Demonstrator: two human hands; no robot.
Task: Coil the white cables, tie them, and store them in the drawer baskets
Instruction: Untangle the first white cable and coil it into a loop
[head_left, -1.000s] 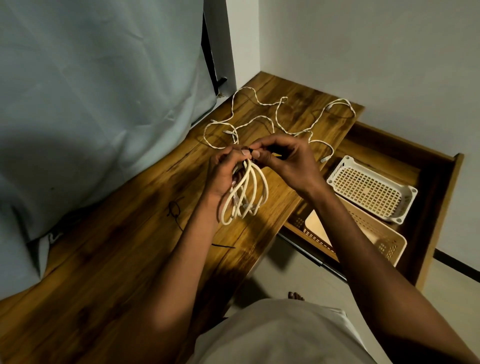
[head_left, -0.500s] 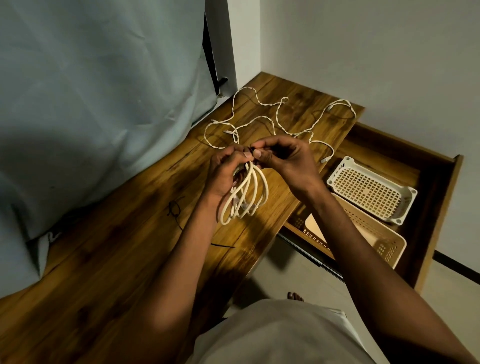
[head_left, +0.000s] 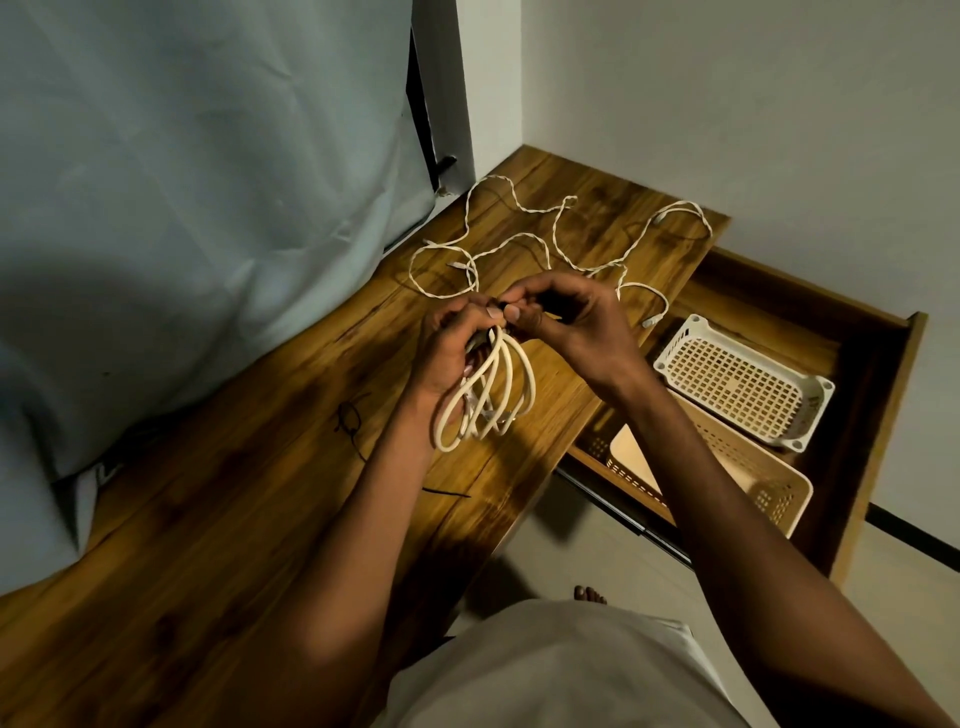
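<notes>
**Coil gathered, tie in progress, storing still ahead**

Ties (head_left: 349, 419), thin and dark, lay on the bench (head_left: 218, 519) at centre left, unused. Right of them, the left hand (head_left: 451, 349) closed its grip around the top of the coiled white cable (head_left: 491, 397), whose loops hung down at frame centre. The right hand (head_left: 566, 325) pinched something small and dark at the coil's top, apparently a tie being fastened. Behind, loose braided cables (head_left: 524, 244) sprawled uncoiled. At the right, the white basket (head_left: 737, 382) and beige basket (head_left: 748, 467) in the open drawer (head_left: 883, 415) showed no cables. Against the earlier frames, both hands sat almost unchanged, fingertips shifted slightly.
</notes>
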